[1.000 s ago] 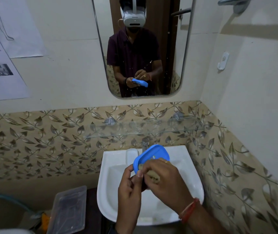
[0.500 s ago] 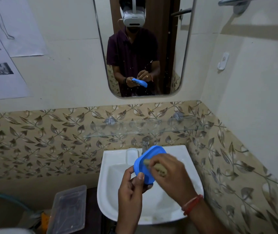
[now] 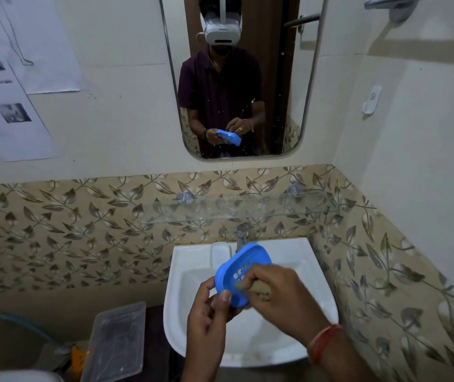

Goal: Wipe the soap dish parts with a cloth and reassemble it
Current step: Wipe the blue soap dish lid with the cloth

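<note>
A blue oval soap dish part [image 3: 245, 261] with small drain holes is tilted up over the white sink [image 3: 192, 299]. My left hand [image 3: 209, 318] grips its near edge, thumb on the rim. My right hand [image 3: 278, 293] presses a small tan cloth [image 3: 260, 289] against the dish's inner face; most of the cloth is hidden under my fingers. The mirror [image 3: 242, 78] reflects both hands and the blue part. No other soap dish part is visible.
A steel tap [image 3: 242, 234] stands behind the dish, below a glass shelf [image 3: 234, 210]. A clear plastic box [image 3: 115, 343] sits to the left of the sink. Tiled walls close in at the back and right.
The dish has tilted back so its holed inner face shows more. My right hand with the cloth has slid across that face, first up toward the far end, then back down.
</note>
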